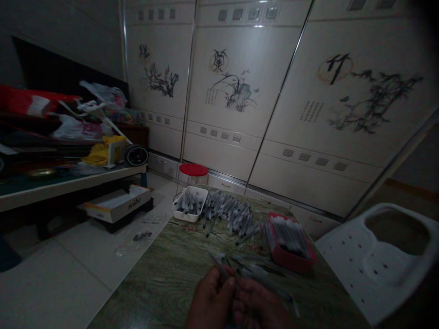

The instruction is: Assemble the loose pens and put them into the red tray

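Observation:
Near the table's front edge, my left hand [211, 297] pinches a slim pen [218, 264] between thumb and forefinger, its tip slanting up and to the left. Close against it, my right hand [257, 301] has its fingers curled in by the pen's lower part; what lies inside them is hidden. Just beyond my hands, several loose pens [257, 273] lie on the green wood-grain table [156, 278]. Farther back is a large heap of clear pens [229, 210] with dark ends. The view is dim and somewhat blurred.
A white basket [177, 214] of pens stands at the back left of the table, a red box [290, 262] packed with pens at the right. Around the table are a red stool [194, 169], a white plastic chair [360, 260] and a cluttered bench [75, 182].

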A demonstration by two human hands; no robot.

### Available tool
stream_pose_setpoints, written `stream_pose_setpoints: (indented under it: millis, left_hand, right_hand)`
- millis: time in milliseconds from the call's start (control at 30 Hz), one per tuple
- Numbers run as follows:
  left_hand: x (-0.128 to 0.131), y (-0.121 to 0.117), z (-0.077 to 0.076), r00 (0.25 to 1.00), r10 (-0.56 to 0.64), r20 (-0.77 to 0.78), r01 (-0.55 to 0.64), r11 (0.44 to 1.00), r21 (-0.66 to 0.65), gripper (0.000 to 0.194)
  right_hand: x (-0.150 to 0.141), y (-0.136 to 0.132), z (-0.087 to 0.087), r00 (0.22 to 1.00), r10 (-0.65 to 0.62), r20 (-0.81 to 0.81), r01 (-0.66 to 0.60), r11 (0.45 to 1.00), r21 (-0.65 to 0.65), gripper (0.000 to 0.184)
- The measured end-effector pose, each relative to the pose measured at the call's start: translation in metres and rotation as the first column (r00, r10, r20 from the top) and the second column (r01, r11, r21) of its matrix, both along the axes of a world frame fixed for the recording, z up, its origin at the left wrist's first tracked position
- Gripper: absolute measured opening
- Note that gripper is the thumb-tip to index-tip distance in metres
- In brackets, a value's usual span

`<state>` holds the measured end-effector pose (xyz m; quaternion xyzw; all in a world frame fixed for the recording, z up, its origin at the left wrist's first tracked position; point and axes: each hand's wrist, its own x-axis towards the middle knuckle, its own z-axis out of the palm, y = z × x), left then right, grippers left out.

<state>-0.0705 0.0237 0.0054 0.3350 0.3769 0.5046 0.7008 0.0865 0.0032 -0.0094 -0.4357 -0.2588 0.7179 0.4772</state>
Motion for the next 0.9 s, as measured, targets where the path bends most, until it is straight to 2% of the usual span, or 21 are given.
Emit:
stream_pose_setpoints:
  millis: [200,333,400,500,633,700,800,833,900]
  left_hand:
    - [0.006,-0.012,0.012,0.996,0.057,0.066,-0.056,0.998,-0.017,0.032]
    - [0.009,-0.020,0.023,0.993,0.090,-0.082,-0.078,0.987,0.138,0.038]
    - [0.010,-0.024,0.026,0.988,0.112,-0.108,-0.090,0.978,0.190,0.040]
    - [0.011,-0.031,0.024,0.988,0.107,-0.114,-0.082,0.975,0.206,0.045]
    - [0.011,-0.037,0.019,0.955,0.105,-0.276,-0.021,0.957,0.290,0.040]
    - [0.011,-0.037,0.020,0.955,0.059,-0.292,0.021,0.964,0.266,0.037]
    - [0.010,-0.033,0.023,0.979,-0.108,-0.171,0.131,0.983,0.131,0.040]
    - [0.009,-0.031,0.023,0.983,-0.131,-0.131,0.145,0.984,0.107,0.041]
    - [0.008,-0.027,0.023,0.991,-0.101,-0.084,0.108,0.990,0.087,0.043]
  right_hand:
    - [0.009,-0.005,-0.013,0.987,0.095,-0.127,-0.088,0.994,0.062,0.031]
    - [0.012,-0.015,-0.016,0.978,0.049,-0.205,-0.036,0.997,0.065,0.028]
    - [0.013,-0.020,-0.012,0.974,0.026,-0.227,-0.010,0.997,0.071,0.029]
    - [0.013,-0.028,-0.006,0.968,0.025,-0.249,-0.009,0.998,0.065,0.034]
    - [0.016,-0.036,-0.002,0.965,0.002,-0.262,0.020,0.996,0.082,0.042]
    - [0.020,-0.038,-0.003,0.969,-0.006,-0.248,0.026,0.997,0.076,0.039]
    - [0.026,-0.039,-0.005,0.983,-0.008,-0.183,0.017,0.999,0.047,0.038]
    - [0.029,-0.040,-0.006,0.989,-0.008,-0.145,0.013,0.999,0.034,0.038]
    - [0.033,-0.043,-0.007,1.000,-0.013,-0.020,0.013,1.000,0.020,0.040]
